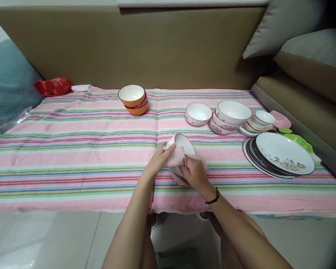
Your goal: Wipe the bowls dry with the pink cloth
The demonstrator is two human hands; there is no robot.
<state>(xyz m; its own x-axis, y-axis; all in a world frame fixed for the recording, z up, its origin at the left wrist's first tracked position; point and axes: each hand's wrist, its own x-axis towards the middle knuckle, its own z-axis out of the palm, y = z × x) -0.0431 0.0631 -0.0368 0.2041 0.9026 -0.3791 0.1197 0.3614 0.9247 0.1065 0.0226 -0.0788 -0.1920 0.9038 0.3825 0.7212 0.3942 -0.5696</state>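
A white bowl (185,142) with a red rim is tilted on its side between my hands, near the front of the striped cloth. My left hand (161,157) is closed on the bowl's left side, thumb near the rim. My right hand (195,171), with a black band on the wrist, grips a pale pink cloth (176,157) that is bunched over the bowl's near side. The cloth covers the lower part of the bowl, and some of my right fingers are hidden in it. Beyond them a similar white bowl (198,114) stands upright.
Orange bowls (133,98) are stacked at the back left of the striped cover (72,149). On the right are stacked white bowls (232,114), small dishes (264,117), dark-rimmed plates (285,153) and a green leaf-shaped dish (299,142). A red bundle (54,86) lies far left.
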